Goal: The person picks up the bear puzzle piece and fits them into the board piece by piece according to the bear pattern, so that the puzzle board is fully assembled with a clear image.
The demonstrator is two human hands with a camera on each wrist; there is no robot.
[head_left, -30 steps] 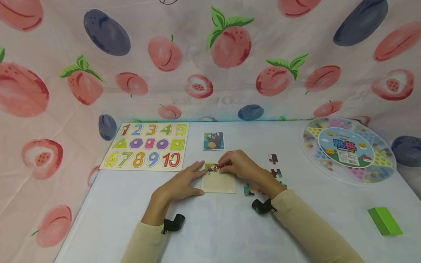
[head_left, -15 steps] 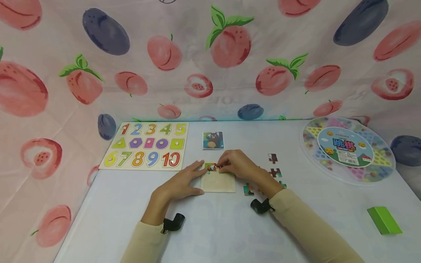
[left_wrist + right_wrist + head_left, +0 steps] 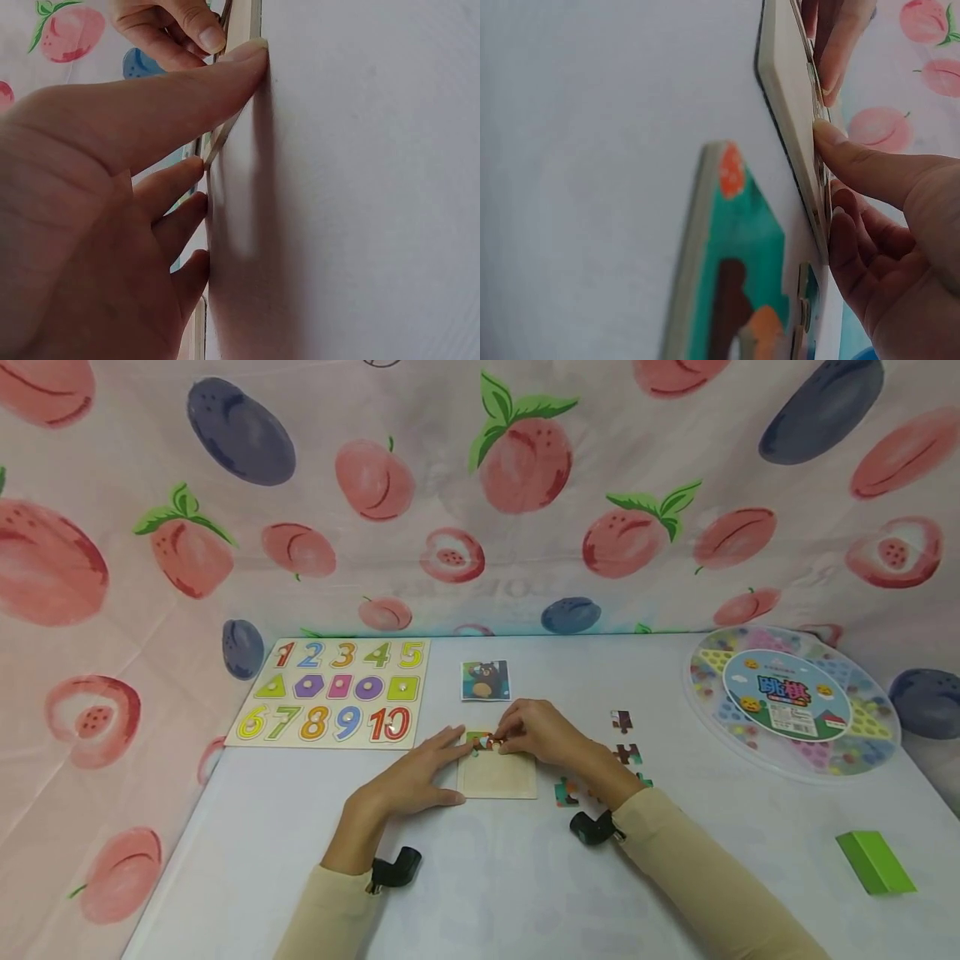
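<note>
A pale wooden puzzle tray (image 3: pixel 498 781) lies at the middle of the table, with colourful jigsaw pieces along its far edge. My right hand (image 3: pixel 546 733) pinches a jigsaw piece (image 3: pixel 491 742) there, thumb and fingers low over the tray; its outline is partly covered. My left hand (image 3: pixel 411 781) rests at the tray's left side with fingers extended. In the left wrist view, its thumb (image 3: pixel 225 79) touches the tray's near corner. Several loose jigsaw pieces (image 3: pixel 622 721) lie right of the tray, some hidden under the right wrist. One loose piece (image 3: pixel 720 255) looms close in the right wrist view.
A bear picture card (image 3: pixel 486 681) lies beyond the tray. At the back left is a number-and-shape board (image 3: pixel 328 693). A round board-game package (image 3: pixel 795 702) occupies the back right, and a green block (image 3: pixel 876 862) sits at the right. A fruit-print cloth (image 3: pixel 510 560) hangs behind.
Both hands stay almost where they were. The right hand still pinches the piece at the tray's far edge, and its wrist shifts very slightly left.
</note>
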